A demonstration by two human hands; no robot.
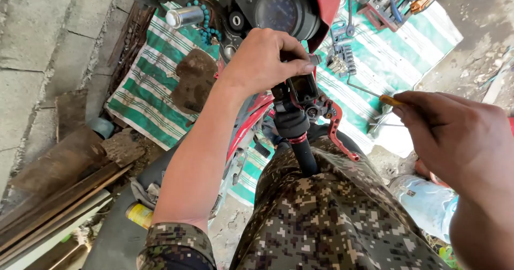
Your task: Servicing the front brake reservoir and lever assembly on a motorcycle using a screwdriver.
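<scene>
I look down on a red motorcycle's handlebar. My left hand (267, 58) grips the black switch housing (301, 88) on the right bar, thumb pressed against its side. Below it run the black grip (300, 141) and a red brake lever (337, 128). My right hand (455, 130) is off to the right, closed around a screwdriver with an orange handle (390, 99); its thin metal shaft (361, 89) points left toward the housing without touching it. The round speedometer (278, 10) sits above my left hand.
A green-and-white striped sheet (396, 55) covers the ground, with a set of sockets (341, 61), a wrench (349, 18) and a tool tray (393, 2) on it. Wooden planks (59, 195) lie at the left. My camouflage trouser leg (332, 222) fills the bottom.
</scene>
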